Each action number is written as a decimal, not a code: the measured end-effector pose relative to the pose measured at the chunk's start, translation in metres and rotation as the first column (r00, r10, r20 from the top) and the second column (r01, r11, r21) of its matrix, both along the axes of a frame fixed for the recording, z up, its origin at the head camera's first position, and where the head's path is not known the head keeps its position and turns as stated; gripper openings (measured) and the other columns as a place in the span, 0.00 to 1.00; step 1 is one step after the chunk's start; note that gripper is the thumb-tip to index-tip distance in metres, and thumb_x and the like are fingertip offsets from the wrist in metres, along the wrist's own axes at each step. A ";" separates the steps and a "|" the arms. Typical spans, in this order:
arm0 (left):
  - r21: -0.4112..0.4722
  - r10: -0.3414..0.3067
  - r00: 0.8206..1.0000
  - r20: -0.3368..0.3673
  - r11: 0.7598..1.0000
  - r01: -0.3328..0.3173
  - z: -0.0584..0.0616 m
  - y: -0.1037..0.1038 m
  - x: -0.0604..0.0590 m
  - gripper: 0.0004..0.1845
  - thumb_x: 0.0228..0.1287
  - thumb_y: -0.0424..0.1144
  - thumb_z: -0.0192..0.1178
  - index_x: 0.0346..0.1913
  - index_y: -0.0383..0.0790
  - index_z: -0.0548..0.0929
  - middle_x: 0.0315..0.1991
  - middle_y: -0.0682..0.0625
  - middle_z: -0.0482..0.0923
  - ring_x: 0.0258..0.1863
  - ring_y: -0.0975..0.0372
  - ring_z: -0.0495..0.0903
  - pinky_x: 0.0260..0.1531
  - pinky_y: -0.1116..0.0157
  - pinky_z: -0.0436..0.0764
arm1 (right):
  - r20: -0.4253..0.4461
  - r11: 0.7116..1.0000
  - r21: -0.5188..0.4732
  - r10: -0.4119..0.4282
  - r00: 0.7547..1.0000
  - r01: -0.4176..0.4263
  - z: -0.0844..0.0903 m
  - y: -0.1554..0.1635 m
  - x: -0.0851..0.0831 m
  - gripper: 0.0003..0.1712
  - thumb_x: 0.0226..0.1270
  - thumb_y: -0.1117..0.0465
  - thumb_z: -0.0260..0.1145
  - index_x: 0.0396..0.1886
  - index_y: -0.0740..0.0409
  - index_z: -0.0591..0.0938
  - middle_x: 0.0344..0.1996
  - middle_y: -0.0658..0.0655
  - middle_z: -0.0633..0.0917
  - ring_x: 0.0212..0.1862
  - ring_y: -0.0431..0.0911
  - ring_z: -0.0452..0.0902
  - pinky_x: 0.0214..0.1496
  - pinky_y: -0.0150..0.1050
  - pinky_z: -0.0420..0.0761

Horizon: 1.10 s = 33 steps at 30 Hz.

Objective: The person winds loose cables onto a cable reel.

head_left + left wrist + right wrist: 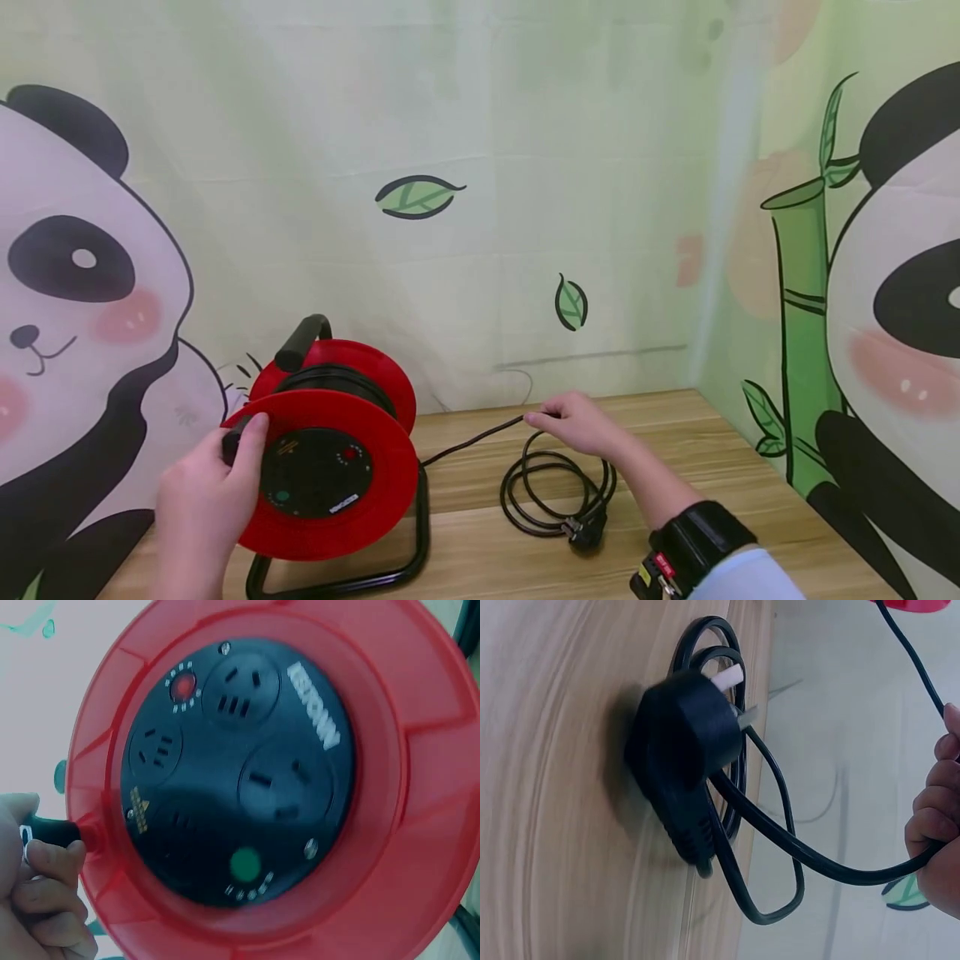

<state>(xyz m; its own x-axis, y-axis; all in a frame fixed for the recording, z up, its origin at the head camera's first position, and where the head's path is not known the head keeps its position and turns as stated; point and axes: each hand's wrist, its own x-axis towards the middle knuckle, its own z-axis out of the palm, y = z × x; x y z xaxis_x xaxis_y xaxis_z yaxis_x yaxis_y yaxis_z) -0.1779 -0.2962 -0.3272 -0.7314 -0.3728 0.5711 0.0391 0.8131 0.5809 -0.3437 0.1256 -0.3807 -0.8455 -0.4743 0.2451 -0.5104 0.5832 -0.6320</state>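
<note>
On the wooden table point(480, 533), the red cable reel point(330, 467) stands in its black frame, the left hand point(202, 500) gripping its crank knob point(234, 442) while the right hand point(577, 423) pinches the black cord point(472, 437) beside the reel, seemingly to guide it. Beside the reel's socket face point(232, 772) in the left wrist view, fingers point(45, 885) curl round the knob; in the right wrist view, fingers point(934, 825) clasp the cord, its loose loops and plug point(682, 750) lying slack on the table.
</note>
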 end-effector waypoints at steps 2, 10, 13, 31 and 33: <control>-0.008 -0.002 1.000 -0.017 1.000 0.002 -0.001 0.006 -0.001 0.29 0.75 0.62 0.49 0.28 0.38 0.76 0.17 0.47 0.73 0.18 0.53 0.70 0.20 0.61 0.72 | -0.005 1.000 0.004 0.009 1.000 -0.009 0.000 -0.004 0.001 0.26 0.75 0.44 0.62 0.19 0.52 0.75 0.15 0.45 0.67 0.21 0.40 0.60 0.27 0.36 0.63; -0.059 -0.042 0.997 -0.069 0.998 0.038 -0.005 0.028 -0.007 0.25 0.75 0.60 0.51 0.36 0.38 0.76 0.20 0.47 0.76 0.18 0.55 0.72 0.22 0.61 0.76 | -0.009 0.999 0.007 0.050 0.999 -0.050 -0.004 -0.023 0.005 0.25 0.77 0.45 0.60 0.19 0.51 0.72 0.15 0.45 0.66 0.20 0.40 0.59 0.25 0.36 0.62; -0.076 -0.065 0.994 -0.088 0.995 0.058 -0.005 0.036 -0.008 0.24 0.75 0.58 0.54 0.38 0.37 0.76 0.20 0.47 0.77 0.18 0.56 0.73 0.24 0.60 0.76 | -0.008 0.998 0.026 0.061 0.998 -0.061 -0.004 -0.030 0.006 0.25 0.78 0.45 0.59 0.19 0.50 0.72 0.15 0.45 0.66 0.19 0.39 0.58 0.25 0.35 0.62; -0.256 -0.163 0.984 -0.071 0.957 0.140 -0.017 0.091 -0.016 0.24 0.75 0.55 0.56 0.25 0.42 0.71 0.15 0.51 0.69 0.12 0.60 0.69 0.19 0.61 0.75 | -0.032 0.980 0.132 0.155 0.987 -0.149 0.000 -0.088 0.015 0.25 0.80 0.48 0.56 0.18 0.47 0.71 0.14 0.43 0.67 0.17 0.37 0.59 0.24 0.34 0.64; -0.272 -0.173 0.983 -0.057 0.950 0.152 -0.020 0.095 -0.017 0.24 0.75 0.55 0.56 0.24 0.42 0.71 0.14 0.52 0.68 0.12 0.60 0.68 0.17 0.62 0.74 | -0.035 0.976 0.139 0.173 0.984 -0.166 -0.001 -0.095 0.016 0.24 0.80 0.49 0.56 0.19 0.48 0.73 0.14 0.43 0.69 0.18 0.37 0.61 0.24 0.34 0.66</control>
<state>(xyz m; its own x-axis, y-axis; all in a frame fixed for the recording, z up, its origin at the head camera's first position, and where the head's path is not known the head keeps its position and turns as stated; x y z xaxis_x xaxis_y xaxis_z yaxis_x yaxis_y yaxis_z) -0.1945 -0.2015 -0.3472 -0.7180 -0.0798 0.6915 0.2207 0.9160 0.3349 -0.3279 0.0308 -0.3817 -0.7390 -0.6413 0.2063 -0.6364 0.5641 -0.5260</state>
